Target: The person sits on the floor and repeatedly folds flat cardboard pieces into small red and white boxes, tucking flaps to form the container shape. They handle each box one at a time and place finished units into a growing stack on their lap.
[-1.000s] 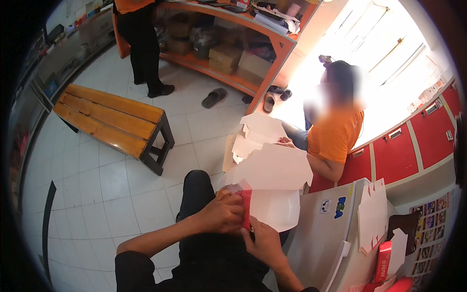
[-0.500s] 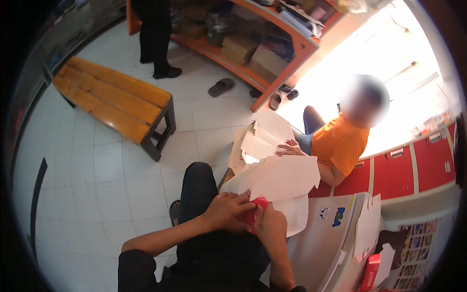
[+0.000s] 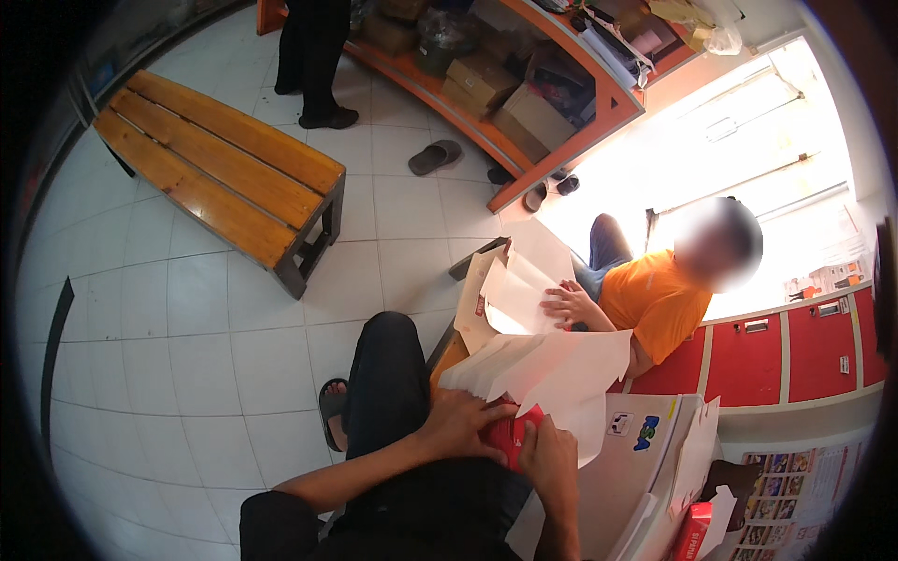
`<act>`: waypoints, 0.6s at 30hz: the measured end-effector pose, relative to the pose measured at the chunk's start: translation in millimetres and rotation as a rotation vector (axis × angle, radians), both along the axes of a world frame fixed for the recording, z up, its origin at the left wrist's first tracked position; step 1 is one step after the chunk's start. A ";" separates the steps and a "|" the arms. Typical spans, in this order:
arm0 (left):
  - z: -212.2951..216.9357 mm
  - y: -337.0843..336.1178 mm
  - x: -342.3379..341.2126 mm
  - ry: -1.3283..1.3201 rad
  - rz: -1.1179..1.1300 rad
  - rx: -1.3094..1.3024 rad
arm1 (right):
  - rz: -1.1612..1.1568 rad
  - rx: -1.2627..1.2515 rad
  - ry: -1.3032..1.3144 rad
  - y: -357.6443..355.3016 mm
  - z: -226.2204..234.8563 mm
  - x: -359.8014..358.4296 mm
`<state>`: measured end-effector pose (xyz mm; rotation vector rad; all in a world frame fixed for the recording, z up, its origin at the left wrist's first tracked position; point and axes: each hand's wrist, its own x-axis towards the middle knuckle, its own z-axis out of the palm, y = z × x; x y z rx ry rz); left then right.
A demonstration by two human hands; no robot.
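Two-handed folding, seemingly: pinching red box (image 3: pixel 508 438) over lap (image 3: pixel 421 510), between left hand (image 3: pixel 460 425) and right hand (image 3: pixel 550 460).
Showing red nearward, with white flap (image 3: pixel 587 383) raised away; too covered to tell long axis. Calls, probably, for pressing inward without loosening either grip.

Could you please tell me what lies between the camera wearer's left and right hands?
In the head view, a red carton panel lies between the left hand and the right hand.

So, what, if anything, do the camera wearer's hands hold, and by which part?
A red-and-white carton, by its red side panel: left grip at its left, right grip at its right.
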<state>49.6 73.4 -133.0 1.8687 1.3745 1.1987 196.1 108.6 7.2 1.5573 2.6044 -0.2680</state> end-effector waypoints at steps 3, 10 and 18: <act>-7.1 1.1 6.6 -0.068 0.083 0.141 | 0.014 -0.010 0.023 -1.4 2.5 -6.3; -2.3 -6.6 2.9 -0.061 0.045 -0.063 | -0.126 -0.051 0.244 -9.5 -51.3 -2.1; 16.8 -12.3 3.6 -0.200 -0.002 0.015 | -0.386 0.470 0.528 38.2 -25.1 72.6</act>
